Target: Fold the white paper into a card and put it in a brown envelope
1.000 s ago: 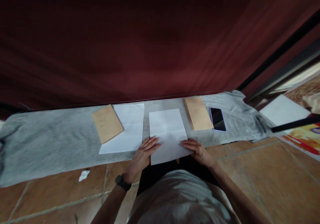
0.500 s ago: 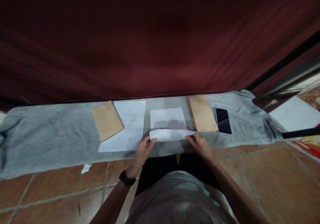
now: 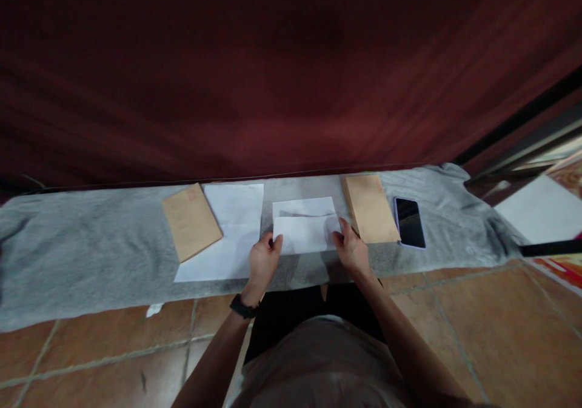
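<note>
A white sheet of paper (image 3: 304, 226) lies on a grey cloth (image 3: 91, 250) in front of me, its near part folded up over the far part. My left hand (image 3: 264, 261) pinches the fold's left edge. My right hand (image 3: 349, 249) pinches its right edge. A black watch sits on my left wrist.
A brown envelope (image 3: 191, 221) rests on another white sheet (image 3: 227, 232) to the left. Another brown envelope (image 3: 369, 208) and a black phone (image 3: 409, 222) lie to the right. A dark red curtain (image 3: 273, 74) hangs behind. Terracotta floor tiles (image 3: 500, 335) surround me.
Both hands lifted the near edge of the sheet and carried it away from me, folding it over the far part. The view also shifted slightly.
</note>
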Demonstrator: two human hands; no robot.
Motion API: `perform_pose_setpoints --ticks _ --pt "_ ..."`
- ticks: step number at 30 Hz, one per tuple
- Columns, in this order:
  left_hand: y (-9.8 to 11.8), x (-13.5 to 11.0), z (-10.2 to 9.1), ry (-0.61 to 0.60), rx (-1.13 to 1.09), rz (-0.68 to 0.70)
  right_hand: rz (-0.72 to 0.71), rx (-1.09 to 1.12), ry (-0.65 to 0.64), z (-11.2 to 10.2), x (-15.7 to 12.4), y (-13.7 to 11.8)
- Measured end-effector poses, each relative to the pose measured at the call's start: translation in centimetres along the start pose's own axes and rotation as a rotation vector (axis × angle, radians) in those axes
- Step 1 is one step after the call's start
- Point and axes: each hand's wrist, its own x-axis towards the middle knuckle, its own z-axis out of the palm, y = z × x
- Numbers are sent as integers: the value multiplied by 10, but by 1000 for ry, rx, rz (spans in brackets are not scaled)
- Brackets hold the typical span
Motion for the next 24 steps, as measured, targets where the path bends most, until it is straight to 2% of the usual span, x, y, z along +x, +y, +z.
perform_pose_setpoints --ticks 5,10,13,16,18,20,24 --pt "10 6 2 -2 222 -39 -53 -17 54 7 9 -2" --pt "13 11 6 19 303 -41 -56 26 80 12 15 -2" --pt "12 14 9 44 230 -54 -30 83 85 14 18 -2" --pt "11 15 5 95 -41 -21 2 279 82 10 21 -2" --pt "13 15 -3 156 -294 17 40 507 80 -2 23 -5" --pt "18 12 -18 194 -509 52 78 731 101 -23 26 -12" --pt "31 7 -54 157 -796 134 30 939 219 -85 33 -34"
